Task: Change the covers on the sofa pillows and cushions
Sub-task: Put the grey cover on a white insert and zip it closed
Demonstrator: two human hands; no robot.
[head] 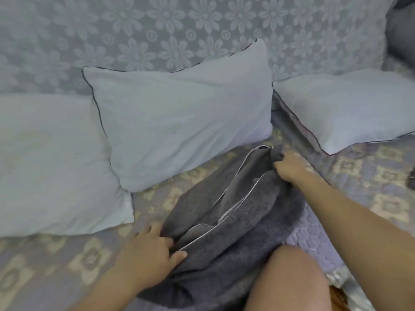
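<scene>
1. Nearest the camera a bare knee (289,279) rises at the bottom edge, right of centre, resting on the near part of the grey cover (235,223).
2. The cover is a fuzzy dark grey one with pale piping, lying crumpled on the sofa seat (67,261), its opening gaping between the two hands and running from near left to far right.
3. The left hand (148,250) is at the near end of the opening, fingers curled, thumb and fingers pinching the piped edge.
4. The right hand (289,164) reaches to the far end of the opening, its fingers curled into the fabric and gripping it.
5. Three bare white pillows lie beyond the cover: a left pillow (49,167) flat on the seat, a middle pillow (179,122) with dark piping leaning against the backrest (157,30), and a right pillow (345,108) tilted on the seat.
6. The seat carries a lilac quilted throw with cream flower motifs; the backrest has a grey floral cover.
7. A dark shape (402,30) sits at the far right corner, too cut off to tell.
</scene>
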